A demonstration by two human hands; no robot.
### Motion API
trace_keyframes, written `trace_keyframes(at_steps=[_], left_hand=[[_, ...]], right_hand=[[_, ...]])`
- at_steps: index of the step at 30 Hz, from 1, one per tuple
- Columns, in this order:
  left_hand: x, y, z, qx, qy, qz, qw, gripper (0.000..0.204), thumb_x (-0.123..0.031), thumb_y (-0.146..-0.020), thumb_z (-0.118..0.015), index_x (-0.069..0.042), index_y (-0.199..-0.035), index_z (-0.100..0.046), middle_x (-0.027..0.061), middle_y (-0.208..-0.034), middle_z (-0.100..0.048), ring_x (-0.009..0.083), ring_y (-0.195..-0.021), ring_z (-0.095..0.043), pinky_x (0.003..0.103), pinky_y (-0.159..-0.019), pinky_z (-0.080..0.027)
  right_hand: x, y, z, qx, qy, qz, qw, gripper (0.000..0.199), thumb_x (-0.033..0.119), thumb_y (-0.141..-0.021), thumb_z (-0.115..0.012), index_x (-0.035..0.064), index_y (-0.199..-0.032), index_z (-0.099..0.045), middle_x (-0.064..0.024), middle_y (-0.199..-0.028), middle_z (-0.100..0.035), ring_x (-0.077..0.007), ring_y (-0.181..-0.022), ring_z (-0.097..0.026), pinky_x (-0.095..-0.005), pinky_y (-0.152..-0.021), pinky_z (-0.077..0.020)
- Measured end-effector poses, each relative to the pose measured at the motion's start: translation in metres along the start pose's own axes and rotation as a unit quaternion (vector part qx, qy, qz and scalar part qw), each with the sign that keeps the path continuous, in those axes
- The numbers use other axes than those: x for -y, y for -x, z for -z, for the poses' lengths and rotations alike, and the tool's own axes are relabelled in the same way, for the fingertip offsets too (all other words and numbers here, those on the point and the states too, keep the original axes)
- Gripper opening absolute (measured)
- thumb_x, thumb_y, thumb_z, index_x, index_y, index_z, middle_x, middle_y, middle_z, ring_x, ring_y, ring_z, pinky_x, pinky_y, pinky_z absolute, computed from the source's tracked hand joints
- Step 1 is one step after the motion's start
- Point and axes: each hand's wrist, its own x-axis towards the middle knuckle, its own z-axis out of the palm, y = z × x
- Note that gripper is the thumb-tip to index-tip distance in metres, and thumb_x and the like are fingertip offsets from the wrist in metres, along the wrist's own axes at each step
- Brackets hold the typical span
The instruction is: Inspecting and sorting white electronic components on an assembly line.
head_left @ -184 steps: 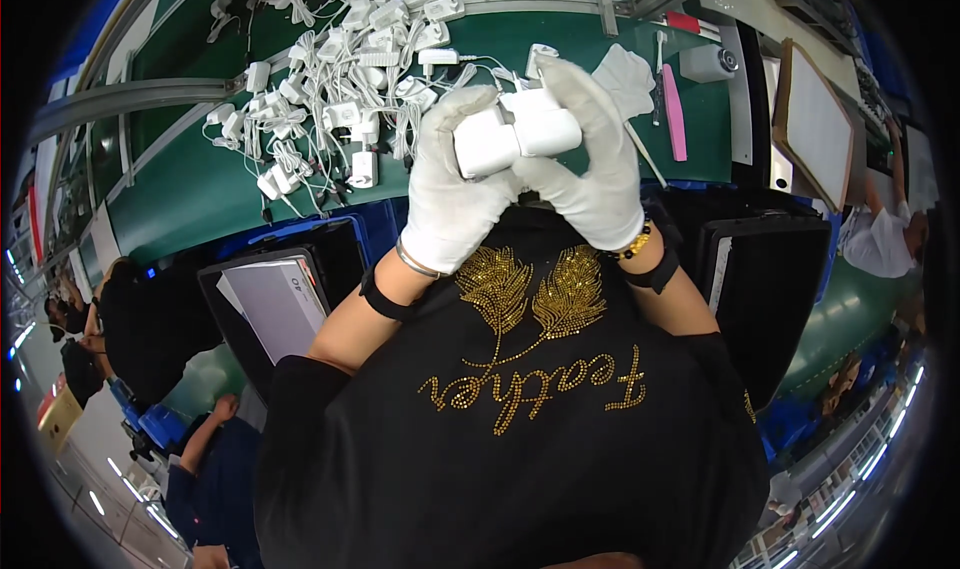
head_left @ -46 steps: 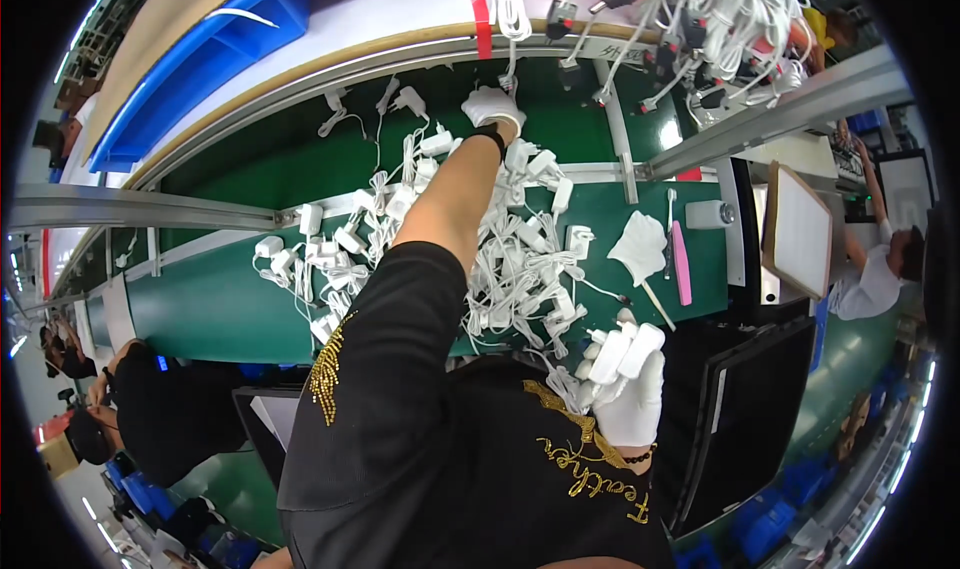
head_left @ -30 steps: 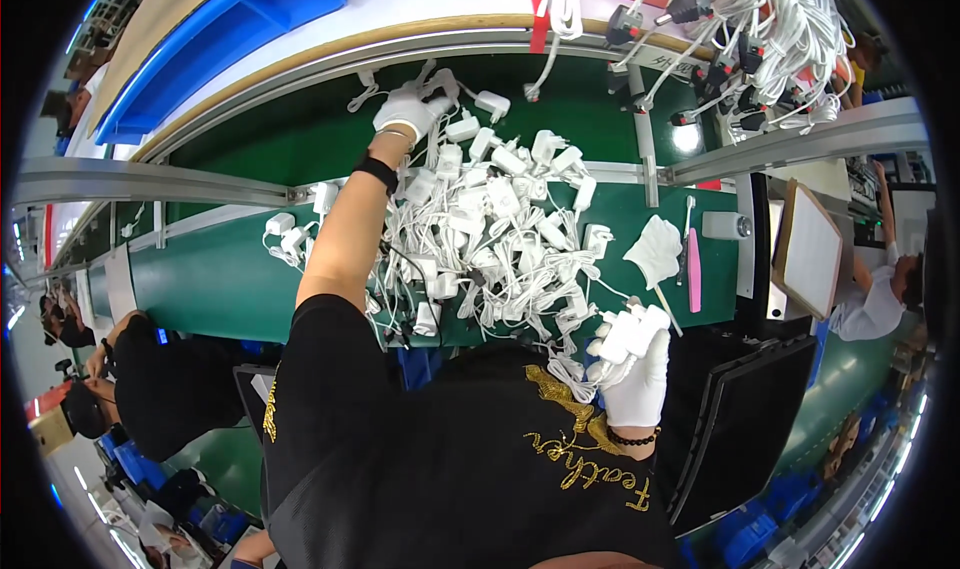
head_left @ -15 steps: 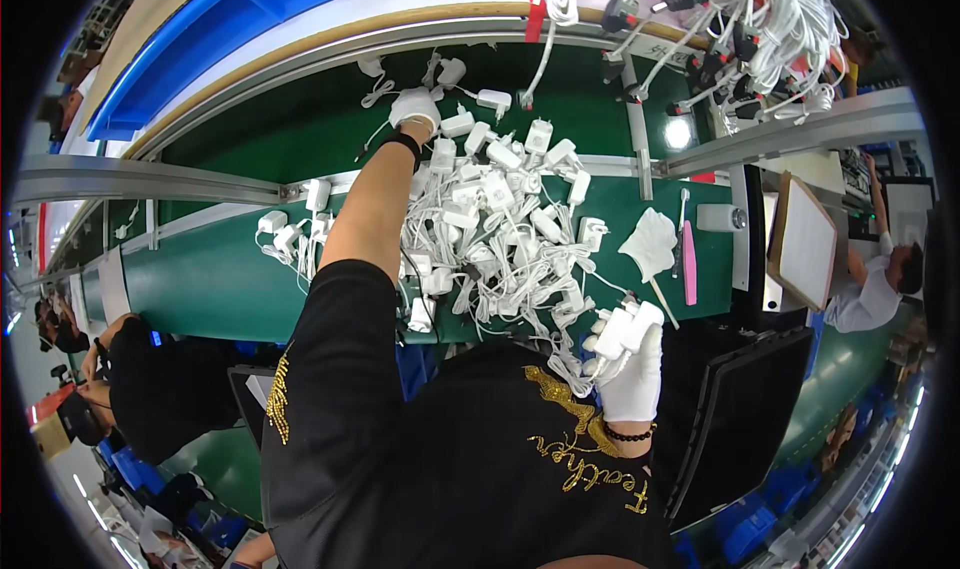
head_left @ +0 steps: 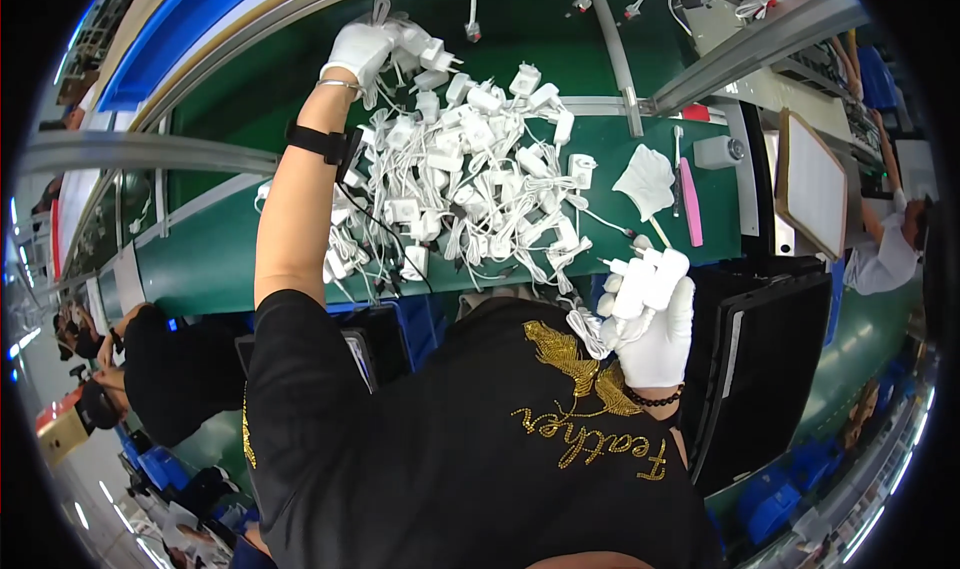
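Observation:
My left hand [head_left: 360, 51], in a white glove, reaches to the far left beyond the pile. Its fingers close on white power adapters [head_left: 408, 41] with a looped cable; the fingertips are partly hidden. Near my body on the right, my gloved right hand [head_left: 655, 334] holds white power adapters [head_left: 650, 281] side by side, prongs pointing away and to the left. A bundled white cable [head_left: 588, 331] hangs beside that hand. Between my hands a large heap of white adapters with coiled cables [head_left: 465, 174] lies on the green bench [head_left: 210, 264].
Right of the heap lie a white glove [head_left: 645, 181], a pink strip-shaped tool [head_left: 690, 201], a white brush [head_left: 677, 164] and a small container [head_left: 718, 152]. Metal rails [head_left: 755, 49] cross above the bench. A blue tray [head_left: 185, 34] stands far left. Several people work nearby.
My left hand has moved left and now gathers the adapters that lay at the far side. My right hand keeps its adapters. The view has shifted, and the hanging cables sit higher in it.

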Motion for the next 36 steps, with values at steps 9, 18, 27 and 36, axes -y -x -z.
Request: trace_keyframes(at_steps=[9,18,27,36], left_hand=[[-0.064,0.141,-0.033,-0.124,0.08,0.067,0.987,0.023,-0.024,-0.084,-0.065,-0.003,-0.094,-0.07,0.0114,-0.079,-0.069,0.0236,-0.074,-0.065,0.036,-0.07,-0.05],[0.002,0.24,-0.193,-0.09,-0.18,0.137,0.97,0.041,-0.029,-0.079,-0.062,-0.008,-0.113,-0.066,0.0241,-0.103,-0.067,0.0412,-0.096,-0.064,0.047,-0.084,-0.051],[0.032,0.248,-0.188,-0.054,-0.248,0.054,0.966,0.051,-0.028,-0.081,-0.064,0.001,-0.123,-0.058,0.0323,-0.107,-0.062,0.0479,-0.092,-0.061,0.051,-0.082,-0.049],[0.016,0.245,-0.168,0.065,-0.378,-0.023,0.923,0.055,-0.031,-0.076,-0.076,0.005,-0.116,-0.063,0.0278,-0.108,-0.063,0.0395,-0.105,-0.06,0.045,-0.092,-0.048]], right_hand=[[0.016,0.027,0.015,0.024,0.035,-0.028,0.999,0.076,0.058,-0.094,-0.049,0.0117,-0.15,-0.025,-0.0228,-0.108,-0.06,-0.0321,-0.086,-0.067,-0.0356,-0.051,-0.0565],[0.083,0.081,-0.001,0.115,-0.034,0.091,0.989,0.078,0.061,-0.092,-0.052,0.011,-0.147,-0.03,-0.0224,-0.101,-0.06,-0.0279,-0.058,-0.06,-0.0268,-0.032,-0.0439],[0.184,0.238,0.008,-0.074,0.174,0.612,0.768,0.062,0.043,-0.092,-0.06,0.004,-0.136,-0.04,-0.0194,-0.11,-0.058,-0.0275,-0.081,-0.064,-0.0376,-0.063,-0.058],[0.212,0.31,0.049,-0.448,0.392,0.623,0.507,0.055,0.05,-0.098,-0.047,0.0071,-0.133,-0.046,-0.0164,-0.122,-0.057,-0.0253,-0.093,-0.065,-0.0436,-0.078,-0.0566]])
